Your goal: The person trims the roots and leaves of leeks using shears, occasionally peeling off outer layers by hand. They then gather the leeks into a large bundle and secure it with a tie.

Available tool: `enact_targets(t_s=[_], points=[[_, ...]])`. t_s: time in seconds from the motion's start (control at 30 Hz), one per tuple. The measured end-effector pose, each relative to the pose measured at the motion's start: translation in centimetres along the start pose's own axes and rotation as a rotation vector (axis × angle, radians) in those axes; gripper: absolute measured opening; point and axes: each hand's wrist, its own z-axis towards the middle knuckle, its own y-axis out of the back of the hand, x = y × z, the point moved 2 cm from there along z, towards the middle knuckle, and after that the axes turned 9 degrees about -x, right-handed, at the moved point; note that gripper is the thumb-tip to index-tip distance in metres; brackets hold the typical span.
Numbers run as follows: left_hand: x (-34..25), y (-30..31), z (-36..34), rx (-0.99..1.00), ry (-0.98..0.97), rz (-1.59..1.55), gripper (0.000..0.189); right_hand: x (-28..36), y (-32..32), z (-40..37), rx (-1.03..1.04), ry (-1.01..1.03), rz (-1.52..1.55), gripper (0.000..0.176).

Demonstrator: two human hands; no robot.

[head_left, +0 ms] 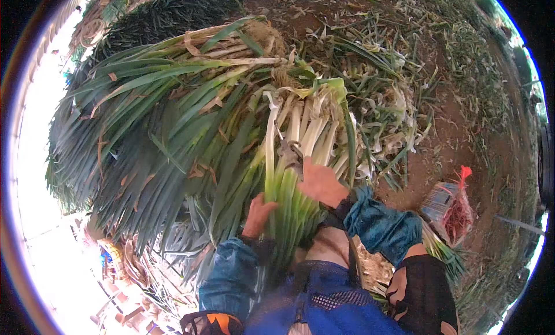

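A bunch of leeks (312, 127) lies in front of me, white stalks and roots pointing away, green leaves toward my body. At the bunch's left edge my left hand (259, 216) grips the leeks, its thumb on the outermost stalks and its other fingers partly hidden. My right hand (321, 183) is closed over the middle of the bunch. From its fingers sticks a grey metal hand tool (291, 152) with a hooked end, resting against the white stalks; its handle is hidden in the palm.
A big heap of uncut leeks (150, 121) spreads to the left. Leaf trimmings (387, 98) cover the soil behind and right of the bunch. On the right stands a plastic bag (451, 211) with red strands, beside more green leaves (442, 251).
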Motion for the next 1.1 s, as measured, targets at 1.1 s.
enact_targets(t_s=[1.1], points=[[7.6, -4.8, 4.3, 0.000, 0.139, 0.214, 0.058, -3.7, 3.0, 1.5, -0.051, -0.145, 0.039, 0.057]])
